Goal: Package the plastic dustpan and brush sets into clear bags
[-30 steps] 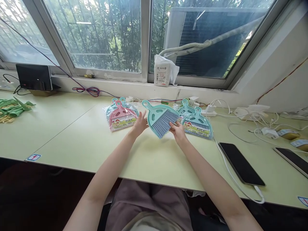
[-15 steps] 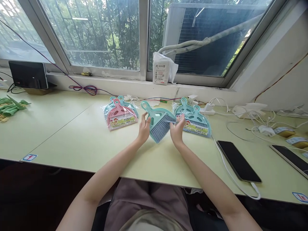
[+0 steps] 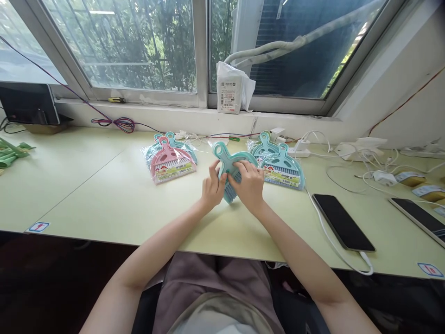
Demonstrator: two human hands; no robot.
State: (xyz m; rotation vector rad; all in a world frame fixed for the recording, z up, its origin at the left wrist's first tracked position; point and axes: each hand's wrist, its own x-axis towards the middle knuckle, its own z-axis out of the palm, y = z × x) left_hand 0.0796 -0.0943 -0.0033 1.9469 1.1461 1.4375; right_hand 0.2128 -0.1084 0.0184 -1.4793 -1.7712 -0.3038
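Note:
A teal dustpan and brush set (image 3: 227,160) is held tilted just above the table between both hands, its ring-ended handle pointing up and left. My left hand (image 3: 211,189) grips its left edge, fingers behind and thumb in front. Across the brush lies my right hand (image 3: 249,185), closed on it, its thumb close to the left thumb and covering much of the bristles. Wrapped sets stand on either side: a pink dustpan set (image 3: 173,162) with teal ones behind it on the left, and teal dustpan sets (image 3: 283,164) with printed labels on the right.
A phone (image 3: 342,222) on a white cable and a second phone (image 3: 422,220) lie on the right of the table (image 3: 104,208). White chargers and cables (image 3: 384,176) clutter the back right. On the sill stands a bagged box (image 3: 230,93). A tablet (image 3: 29,104) leans at far left.
My right hand has moved left from the right edge of the bristles and now covers the brush face. The thumbs have come close together. The view has tipped slightly.

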